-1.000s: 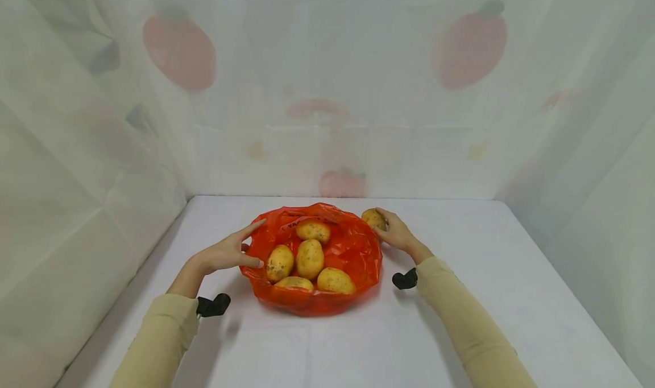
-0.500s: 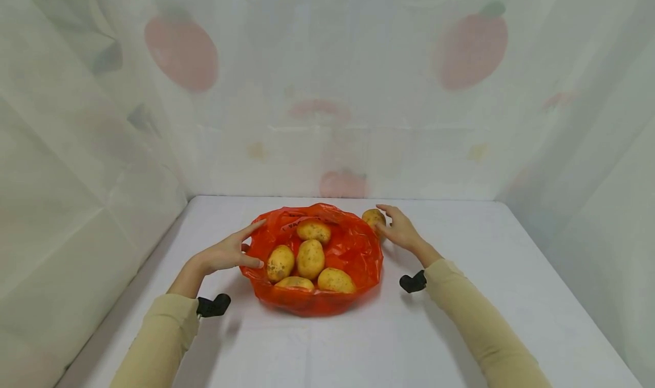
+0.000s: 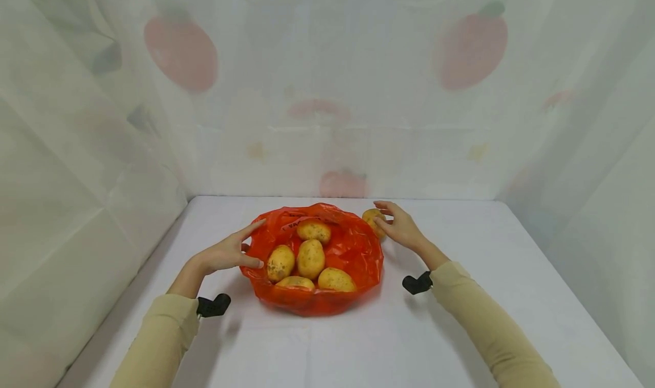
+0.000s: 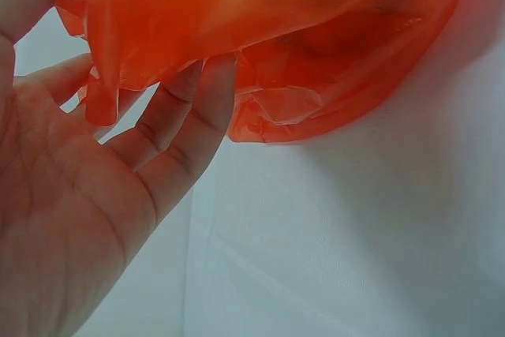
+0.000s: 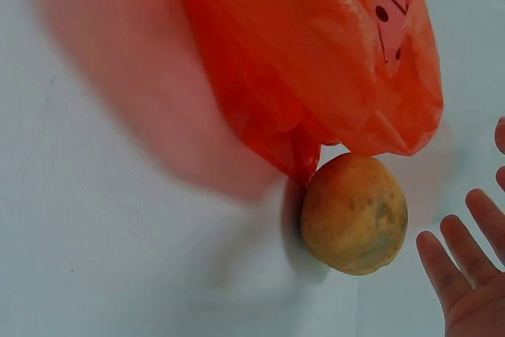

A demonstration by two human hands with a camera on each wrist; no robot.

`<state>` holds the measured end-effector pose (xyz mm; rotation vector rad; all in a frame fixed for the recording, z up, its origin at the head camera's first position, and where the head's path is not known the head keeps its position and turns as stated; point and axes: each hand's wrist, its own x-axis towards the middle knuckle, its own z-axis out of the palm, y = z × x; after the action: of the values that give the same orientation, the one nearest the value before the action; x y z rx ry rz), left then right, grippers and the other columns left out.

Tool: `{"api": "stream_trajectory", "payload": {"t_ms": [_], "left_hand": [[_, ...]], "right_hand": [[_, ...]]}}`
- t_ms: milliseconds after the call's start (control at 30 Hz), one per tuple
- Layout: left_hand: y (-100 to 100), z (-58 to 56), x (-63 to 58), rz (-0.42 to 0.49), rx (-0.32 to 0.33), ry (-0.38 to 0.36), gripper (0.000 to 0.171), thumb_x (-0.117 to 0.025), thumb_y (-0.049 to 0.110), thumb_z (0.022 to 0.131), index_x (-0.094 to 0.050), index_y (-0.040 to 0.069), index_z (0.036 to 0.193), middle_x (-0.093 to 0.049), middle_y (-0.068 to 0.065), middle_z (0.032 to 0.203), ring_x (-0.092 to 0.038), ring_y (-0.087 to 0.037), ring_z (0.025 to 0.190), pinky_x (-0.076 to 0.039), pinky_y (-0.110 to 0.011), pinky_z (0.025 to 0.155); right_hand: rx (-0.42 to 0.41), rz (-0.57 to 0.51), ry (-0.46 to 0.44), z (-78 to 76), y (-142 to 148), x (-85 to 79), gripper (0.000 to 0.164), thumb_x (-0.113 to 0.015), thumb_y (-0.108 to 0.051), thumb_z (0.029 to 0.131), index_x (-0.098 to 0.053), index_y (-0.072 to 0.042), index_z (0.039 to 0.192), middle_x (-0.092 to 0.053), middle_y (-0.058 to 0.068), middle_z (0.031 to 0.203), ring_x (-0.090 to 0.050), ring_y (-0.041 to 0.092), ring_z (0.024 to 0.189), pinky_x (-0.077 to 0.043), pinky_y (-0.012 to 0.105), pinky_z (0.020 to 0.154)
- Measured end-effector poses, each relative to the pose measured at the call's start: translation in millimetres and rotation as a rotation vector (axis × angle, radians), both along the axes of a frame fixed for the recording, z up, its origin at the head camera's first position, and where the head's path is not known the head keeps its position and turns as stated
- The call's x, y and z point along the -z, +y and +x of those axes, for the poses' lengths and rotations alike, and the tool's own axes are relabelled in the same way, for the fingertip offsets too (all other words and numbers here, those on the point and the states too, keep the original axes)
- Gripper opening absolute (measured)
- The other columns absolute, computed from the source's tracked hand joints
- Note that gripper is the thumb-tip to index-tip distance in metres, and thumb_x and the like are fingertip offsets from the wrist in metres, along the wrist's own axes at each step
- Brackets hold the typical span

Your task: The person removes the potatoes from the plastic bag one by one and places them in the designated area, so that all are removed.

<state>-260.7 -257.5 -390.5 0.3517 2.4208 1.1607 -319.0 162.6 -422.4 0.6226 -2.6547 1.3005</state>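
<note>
A red plastic bag stands with its mouth spread wide, several potatoes lying inside. At the bag's left rim is my left hand, thumb and forefinger far apart over the edge. In the left wrist view, other fingers touch the outside of the bag. Another potato lies on the table right beside the bag's back right edge. My right hand is just to the right of it, fingers spread. The right wrist view shows a gap between the fingertips and that potato.
A white cloth covers the table. Pale sheeting with faded red fruit prints hangs behind the table and along both sides. A black wrist-worn piece is on the left wrist, another black piece on the right.
My right hand has let go of the potato beside the bag and drawn back slightly to the right, its fingers spreading. That potato and my left hand stay in place.
</note>
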Motion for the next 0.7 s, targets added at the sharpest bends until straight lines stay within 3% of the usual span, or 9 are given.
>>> {"api": "stream_trajectory", "payload": {"t_ms": [367,467,600,700], "left_hand": [[1,1.3,-1.5,0.023,0.006,0.008,0.093,-0.073,0.028,0.077,-0.012,0.032,0.148,-0.012,-0.007,0.152,-0.041,-0.037,0.123,-0.045,-0.05,0.091],[1,1.8,-1.9,0.013,0.003,0.01,0.093,-0.073,0.029,0.077,-0.012,0.032,0.148,-0.013,-0.008,0.152,-0.041,-0.037,0.123,-0.045,-0.05,0.091],[2,2.1,-1.6,0.001,-0.004,0.013,0.093,-0.073,0.029,0.077,-0.013,0.032,0.148,-0.014,-0.008,0.152,-0.041,-0.036,0.122,-0.045,-0.05,0.091],[1,2.0,-0.9,-0.007,-0.004,0.015,0.093,-0.073,0.03,0.077,-0.012,0.032,0.148,-0.015,-0.009,0.152,-0.041,-0.036,0.122,-0.045,-0.05,0.091]], "right_hand": [[-0.043,-0.065,-0.032,8.9,-2,-7.2,0.043,-0.058,-0.018,0.091,-0.046,-0.006,0.131,-0.05,0.013,0.132,-0.049,0.031,0.12,-0.046,0.044,0.092],[-0.078,-0.075,-0.042,22.6,-7,-20.7,0.042,-0.058,-0.015,0.091,-0.046,-0.005,0.13,-0.05,0.016,0.132,-0.049,0.033,0.119,-0.046,0.044,0.092],[-0.125,-0.098,-0.05,29.7,-11,-24.3,0.043,-0.059,-0.012,0.09,-0.047,-0.004,0.13,-0.05,0.02,0.13,-0.05,0.035,0.118,-0.046,0.046,0.091],[-0.155,-0.122,-0.044,24.6,-11,-13.5,0.043,-0.061,-0.013,0.089,-0.047,-0.008,0.13,-0.052,0.018,0.129,-0.052,0.033,0.117,-0.047,0.045,0.091]]}}
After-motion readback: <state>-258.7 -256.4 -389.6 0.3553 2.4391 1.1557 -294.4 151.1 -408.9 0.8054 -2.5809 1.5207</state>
